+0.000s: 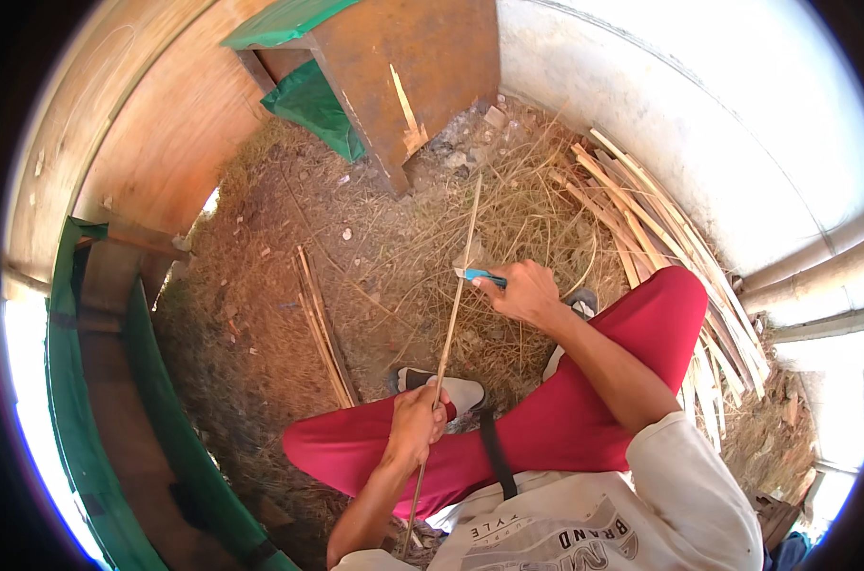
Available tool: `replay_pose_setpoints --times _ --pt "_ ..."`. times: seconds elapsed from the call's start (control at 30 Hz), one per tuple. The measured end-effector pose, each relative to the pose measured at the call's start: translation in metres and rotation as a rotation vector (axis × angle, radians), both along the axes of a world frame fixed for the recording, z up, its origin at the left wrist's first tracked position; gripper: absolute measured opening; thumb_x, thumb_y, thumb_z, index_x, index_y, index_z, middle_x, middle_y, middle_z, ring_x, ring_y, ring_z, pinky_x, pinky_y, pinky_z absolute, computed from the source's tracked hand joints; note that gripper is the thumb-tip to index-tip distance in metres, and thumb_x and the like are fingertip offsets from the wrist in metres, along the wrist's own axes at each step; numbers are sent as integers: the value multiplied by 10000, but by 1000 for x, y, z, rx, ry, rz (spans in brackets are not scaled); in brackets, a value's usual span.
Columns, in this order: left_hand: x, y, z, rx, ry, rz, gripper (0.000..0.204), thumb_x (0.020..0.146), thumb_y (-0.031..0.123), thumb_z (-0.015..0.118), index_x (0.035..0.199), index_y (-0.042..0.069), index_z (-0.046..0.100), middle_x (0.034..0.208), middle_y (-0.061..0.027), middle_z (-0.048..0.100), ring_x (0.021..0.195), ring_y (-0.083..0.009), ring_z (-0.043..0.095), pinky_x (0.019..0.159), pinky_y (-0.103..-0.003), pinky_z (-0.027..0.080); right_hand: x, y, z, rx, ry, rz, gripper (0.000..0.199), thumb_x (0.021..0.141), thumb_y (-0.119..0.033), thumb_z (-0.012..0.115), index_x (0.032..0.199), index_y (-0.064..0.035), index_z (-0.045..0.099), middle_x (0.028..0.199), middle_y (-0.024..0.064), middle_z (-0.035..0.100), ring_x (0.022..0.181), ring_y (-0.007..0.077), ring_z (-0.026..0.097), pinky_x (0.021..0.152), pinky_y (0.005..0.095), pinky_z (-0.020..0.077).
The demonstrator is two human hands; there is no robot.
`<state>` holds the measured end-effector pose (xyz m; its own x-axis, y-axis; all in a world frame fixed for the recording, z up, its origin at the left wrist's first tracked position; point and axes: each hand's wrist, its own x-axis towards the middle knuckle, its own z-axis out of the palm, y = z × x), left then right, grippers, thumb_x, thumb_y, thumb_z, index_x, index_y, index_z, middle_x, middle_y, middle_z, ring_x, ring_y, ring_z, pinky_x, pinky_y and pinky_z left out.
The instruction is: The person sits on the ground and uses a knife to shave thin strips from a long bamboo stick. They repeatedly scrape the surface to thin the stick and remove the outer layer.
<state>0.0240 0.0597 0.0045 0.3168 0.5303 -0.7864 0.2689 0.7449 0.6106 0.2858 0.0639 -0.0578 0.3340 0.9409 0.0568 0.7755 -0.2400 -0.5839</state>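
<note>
My left hand is closed round a long, thin strip of wood or bamboo. The strip slants from beside my body up and away over the ground, its far end above the dry straw. In my right hand is a utility knife with a blue handle. Its blade end meets the strip, or lies very close to it, well beyond my left hand. Whether the edge bites into the strip is too small to tell.
Pale split strips lie in a large pile along the right wall. A few more strips rest on the ground at left. A brown cabinet with green covering stands ahead; a green-edged wooden bench runs along the left. Straw covers the ground.
</note>
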Motion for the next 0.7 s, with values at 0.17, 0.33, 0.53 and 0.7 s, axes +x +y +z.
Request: replay_pose_setpoints --times 0.17,0.33,0.53,0.7 --pt "-14 -13 15 -7 9 -43 285 1055 233 446 871 38 544 558 35 399 397 -52 320 345 -224 241 -1 2 5 -161 62 -85 419 904 -539 629 1051 -180 787 691 154 691 681 349 697 658 468 560" --pt "-39 -32 38 -86 15 -94 303 1064 226 434 852 40 545 540 38 414 390 -55 354 335 -227 273 25 9 -9 -163 86 -152 404 915 -517 619 1055 -177 785 725 153 705 721 351 705 687 465 565" --pt "-68 -51 54 -104 92 -90 320 1074 229 426 843 43 544 537 41 404 393 -51 340 340 -226 255 31 14 -13 -207 93 -148 419 927 -525 600 1101 -185 775 772 155 713 770 354 707 731 467 566" --pt "-84 -61 64 -187 139 -40 320 1074 232 430 850 39 551 534 31 407 388 -57 334 343 -234 261 27 16 -19 -231 85 -174 445 934 -542 586 1082 -168 776 773 160 709 777 360 707 734 474 567"
